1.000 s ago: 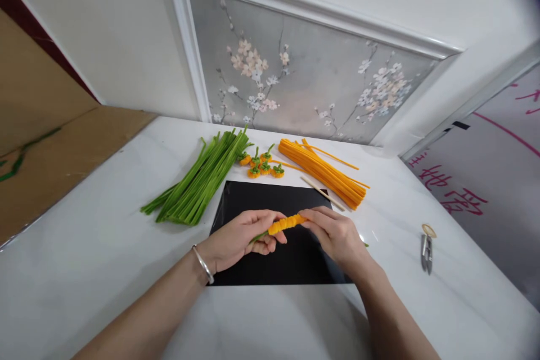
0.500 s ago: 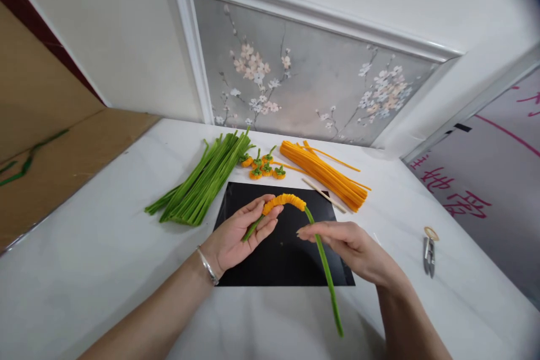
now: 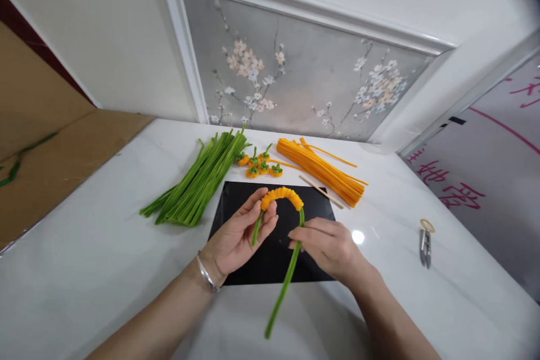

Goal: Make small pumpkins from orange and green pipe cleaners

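Observation:
An orange coil point(image 3: 282, 194), bent into an arch, is wrapped around a green fuzzy stem point(image 3: 287, 282) over the black mat point(image 3: 270, 270). My left hand point(image 3: 240, 233) pinches the coil's left end, where a short piece of green hangs down. Lower on the right, my right hand point(image 3: 327, 242) grips the long green part between thumb and fingers, just below the coil. The stem's long tail slants down and left past the mat's near edge.
Behind the mat lie a green stem bundle point(image 3: 198, 180), several small orange pieces with green tops point(image 3: 264, 166), an orange stem bundle point(image 3: 323, 171) and a thin wooden stick point(image 3: 321, 191). Metal snips point(image 3: 425, 247) rest at the right. Cardboard point(image 3: 105, 140) stands at the left.
My right hand has moved slightly left and closed on the green stem. The long tail has swung from lower right to lower left, and the coil is bent into a tighter arch.

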{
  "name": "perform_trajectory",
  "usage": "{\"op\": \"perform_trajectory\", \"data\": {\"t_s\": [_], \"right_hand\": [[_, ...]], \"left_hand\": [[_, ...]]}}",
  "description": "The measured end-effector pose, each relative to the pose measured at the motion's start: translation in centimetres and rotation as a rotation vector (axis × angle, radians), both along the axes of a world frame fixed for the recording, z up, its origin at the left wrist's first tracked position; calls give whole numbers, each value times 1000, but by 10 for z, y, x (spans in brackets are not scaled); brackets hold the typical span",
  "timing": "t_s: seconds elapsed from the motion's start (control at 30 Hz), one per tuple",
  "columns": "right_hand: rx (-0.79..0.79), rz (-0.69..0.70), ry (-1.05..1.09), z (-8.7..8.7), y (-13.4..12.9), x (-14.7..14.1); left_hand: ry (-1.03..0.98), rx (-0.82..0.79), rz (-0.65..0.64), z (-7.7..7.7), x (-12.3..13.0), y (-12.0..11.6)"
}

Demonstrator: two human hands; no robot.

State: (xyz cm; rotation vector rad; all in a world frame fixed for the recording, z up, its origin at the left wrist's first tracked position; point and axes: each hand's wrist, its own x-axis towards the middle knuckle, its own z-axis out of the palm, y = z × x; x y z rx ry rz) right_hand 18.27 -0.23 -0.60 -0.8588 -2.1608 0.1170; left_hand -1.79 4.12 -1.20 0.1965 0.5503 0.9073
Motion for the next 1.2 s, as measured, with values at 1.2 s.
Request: {"op": "perform_trajectory", "data": {"t_s": [1.2], "right_hand": [[171,-370,117,-16,-1,-28]], "left_hand": [[54,128,93,-9,15,-2]]}}
